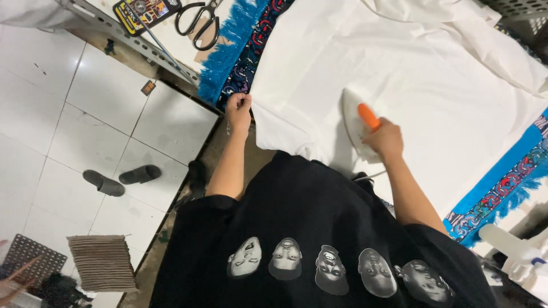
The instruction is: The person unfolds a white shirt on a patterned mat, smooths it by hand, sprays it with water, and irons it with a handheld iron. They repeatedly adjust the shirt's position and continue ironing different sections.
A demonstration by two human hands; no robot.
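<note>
A white garment (422, 74) lies spread over a table covered with a blue patterned cloth (251, 40). My right hand (383, 140) grips the orange handle of a white iron (358, 120), which rests flat on the garment near its front edge. My left hand (238, 109) pinches the garment's left corner at the table's edge, holding it taut. My black printed shirt fills the lower middle of the view.
Black scissors (198, 21) and a dark printed card (145, 12) lie on the table's far left. A white spray bottle (511, 245) stands at the right. On the tiled floor are two dark slippers (121, 178), a striped mat (103, 262) and a grid mat (31, 256).
</note>
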